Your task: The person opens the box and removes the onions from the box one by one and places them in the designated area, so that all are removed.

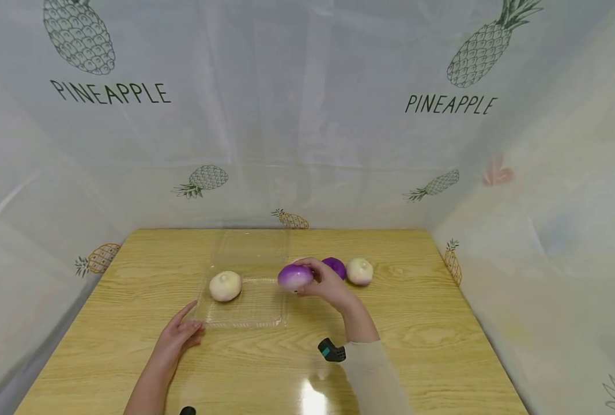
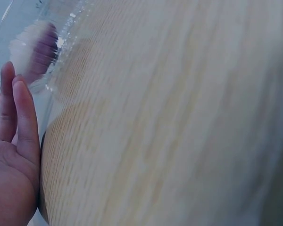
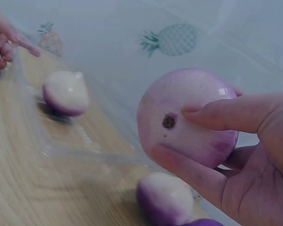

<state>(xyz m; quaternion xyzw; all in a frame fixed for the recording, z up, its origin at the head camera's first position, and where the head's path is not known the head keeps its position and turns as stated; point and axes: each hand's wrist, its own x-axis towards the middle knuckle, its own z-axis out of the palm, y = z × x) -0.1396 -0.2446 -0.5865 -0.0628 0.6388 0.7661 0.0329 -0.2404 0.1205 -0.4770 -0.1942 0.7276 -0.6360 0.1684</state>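
Note:
My right hand (image 1: pixel 328 285) grips a purple-and-white onion (image 1: pixel 294 277) over the right edge of a clear plastic box (image 1: pixel 255 323). Its brown root spot faces the camera in the right wrist view, with thumb and fingers around its sides. The box lies with its lid (image 1: pixel 250 245) folded back. Inside the box, at the left, sits another onion (image 1: pixel 225 286), whitish on top and purple below. My left hand (image 1: pixel 177 337) rests at the box's front left corner. In the left wrist view its fingers (image 2: pixel 26 113) are extended alongside the box wall.
Right of the box, a purple onion (image 1: pixel 334 267) and a pale onion (image 1: pixel 359 271) lie together on the wooden table (image 1: pixel 416 346). Another pale onion (image 1: pixel 303 260) is partly hidden behind my right hand. A pineapple-printed curtain (image 1: pixel 307 144) surrounds the table at the back and sides.

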